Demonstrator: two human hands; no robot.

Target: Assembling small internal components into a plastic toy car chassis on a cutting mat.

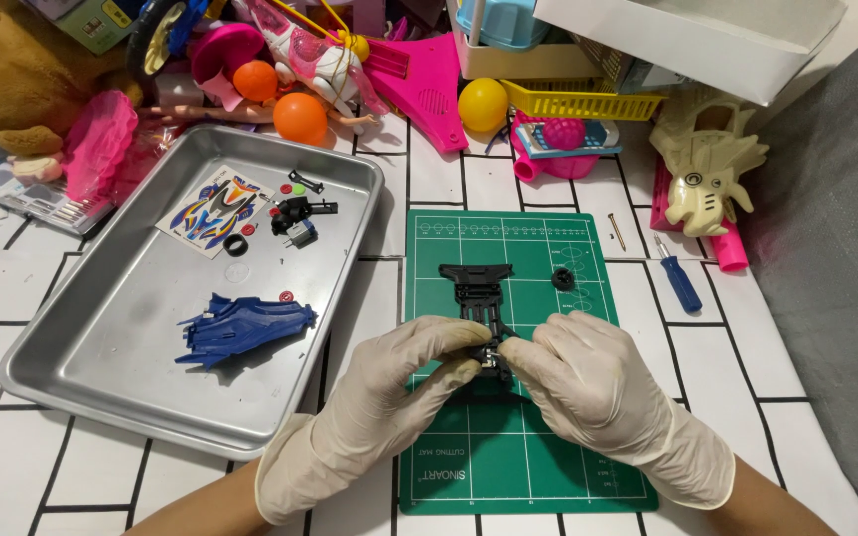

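Over the green mat, the gloved left hand and right hand both pinch the near end of a black toy car frame. Left lies a metal tray holding a blue car shell; a screwdriver lies right.
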